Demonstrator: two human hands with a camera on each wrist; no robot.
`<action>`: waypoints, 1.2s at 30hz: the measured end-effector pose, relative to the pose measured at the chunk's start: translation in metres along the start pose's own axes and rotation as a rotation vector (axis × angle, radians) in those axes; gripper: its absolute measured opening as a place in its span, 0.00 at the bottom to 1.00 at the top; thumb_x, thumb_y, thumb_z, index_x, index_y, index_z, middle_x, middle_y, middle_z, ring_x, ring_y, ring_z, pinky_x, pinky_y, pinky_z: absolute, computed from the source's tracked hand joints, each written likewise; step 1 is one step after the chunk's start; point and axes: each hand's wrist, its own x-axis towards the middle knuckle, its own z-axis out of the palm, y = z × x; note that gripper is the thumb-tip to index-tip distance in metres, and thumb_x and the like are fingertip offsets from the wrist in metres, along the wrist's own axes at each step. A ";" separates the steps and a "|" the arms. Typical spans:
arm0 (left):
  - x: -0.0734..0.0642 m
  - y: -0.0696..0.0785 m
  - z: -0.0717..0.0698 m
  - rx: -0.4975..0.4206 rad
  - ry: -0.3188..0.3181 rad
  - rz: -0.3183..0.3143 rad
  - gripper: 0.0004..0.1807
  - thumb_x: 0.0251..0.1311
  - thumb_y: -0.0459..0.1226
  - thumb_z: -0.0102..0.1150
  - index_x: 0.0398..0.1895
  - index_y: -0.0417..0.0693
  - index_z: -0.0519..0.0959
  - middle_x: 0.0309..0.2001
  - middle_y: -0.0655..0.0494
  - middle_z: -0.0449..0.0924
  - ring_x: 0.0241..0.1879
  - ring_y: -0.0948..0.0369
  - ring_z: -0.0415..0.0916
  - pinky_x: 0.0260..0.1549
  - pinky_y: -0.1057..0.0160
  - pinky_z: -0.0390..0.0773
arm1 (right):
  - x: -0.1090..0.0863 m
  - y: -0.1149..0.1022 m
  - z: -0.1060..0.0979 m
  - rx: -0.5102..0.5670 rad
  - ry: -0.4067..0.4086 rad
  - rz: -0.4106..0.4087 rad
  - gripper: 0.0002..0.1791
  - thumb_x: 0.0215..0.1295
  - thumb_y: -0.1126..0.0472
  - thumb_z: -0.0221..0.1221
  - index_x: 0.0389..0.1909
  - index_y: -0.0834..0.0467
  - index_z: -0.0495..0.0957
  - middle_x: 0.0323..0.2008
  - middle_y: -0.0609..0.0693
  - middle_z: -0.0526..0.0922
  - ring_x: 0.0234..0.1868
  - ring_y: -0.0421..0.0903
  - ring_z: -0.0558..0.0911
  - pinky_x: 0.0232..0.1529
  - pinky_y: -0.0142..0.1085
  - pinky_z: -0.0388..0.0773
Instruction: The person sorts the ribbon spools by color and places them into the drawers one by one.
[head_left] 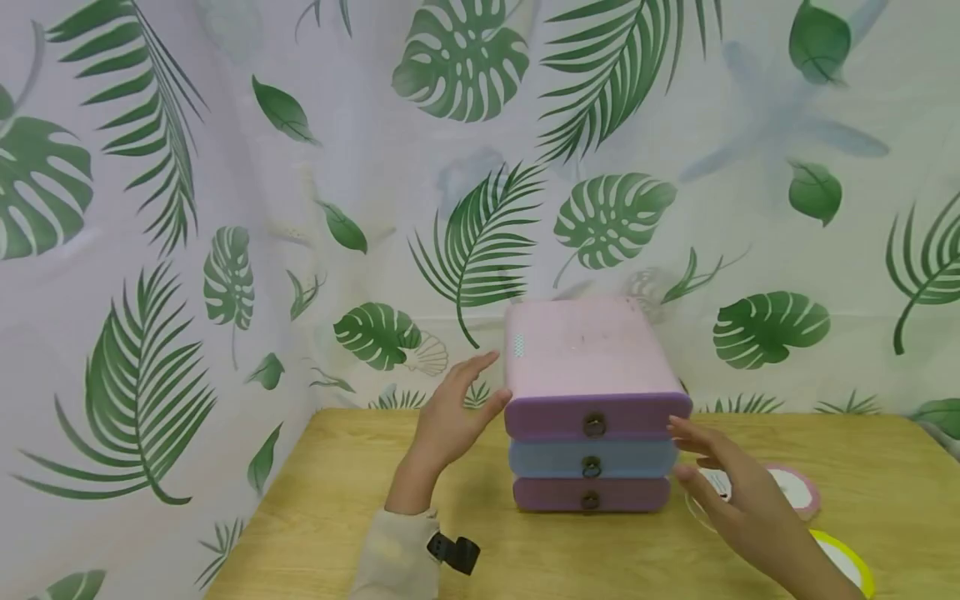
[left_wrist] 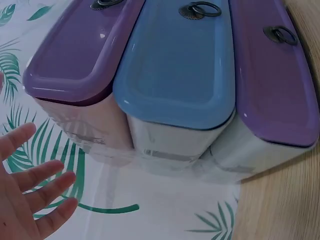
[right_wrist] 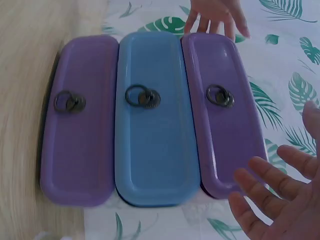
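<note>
Three drawers (head_left: 551,460): stacked in a pink-topped box (head_left: 585,354) on your surface (head_left: 322,517), purple, blue and purple fronts closed; their contents are hidden from you.
Left grip (head_left: 452,422): spread, just beside the box's left side.
Right grip (head_left: 750,508): spread, at the top drawer's (head_left: 547,419) right end; you cannot tell if it touches.
Near your right grip: a pink-rimmed disc (head_left: 799,492) and a yellow-rimmed disc (head_left: 846,558), partly covered.

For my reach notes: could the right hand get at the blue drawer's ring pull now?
Probably yes: the right hand is empty and nearby, with nothing visible between it and the ring pull on the blue drawer.
</note>
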 end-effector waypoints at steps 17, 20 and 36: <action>0.025 -0.012 0.014 -0.392 -0.154 -0.098 0.28 0.64 0.53 0.56 0.66 0.61 0.71 0.67 0.51 0.65 0.56 0.48 0.72 0.48 0.51 0.76 | 0.025 -0.015 0.034 0.226 -0.180 0.128 0.22 0.73 0.61 0.50 0.66 0.56 0.66 0.54 0.53 0.79 0.50 0.31 0.79 0.47 0.28 0.77; 0.026 -0.013 0.015 -0.414 -0.162 -0.098 0.28 0.64 0.52 0.56 0.66 0.59 0.71 0.66 0.50 0.64 0.54 0.49 0.74 0.47 0.53 0.76 | 0.026 -0.015 0.040 0.253 -0.210 0.168 0.22 0.73 0.60 0.51 0.66 0.55 0.67 0.55 0.54 0.78 0.49 0.31 0.79 0.47 0.30 0.78; 0.028 -0.016 0.014 -0.472 -0.198 -0.143 0.27 0.62 0.48 0.61 0.65 0.64 0.71 0.65 0.52 0.63 0.53 0.53 0.76 0.49 0.54 0.76 | 0.036 -0.013 0.064 0.498 -0.073 0.176 0.14 0.72 0.67 0.51 0.54 0.70 0.71 0.43 0.53 0.84 0.34 0.39 0.85 0.39 0.32 0.83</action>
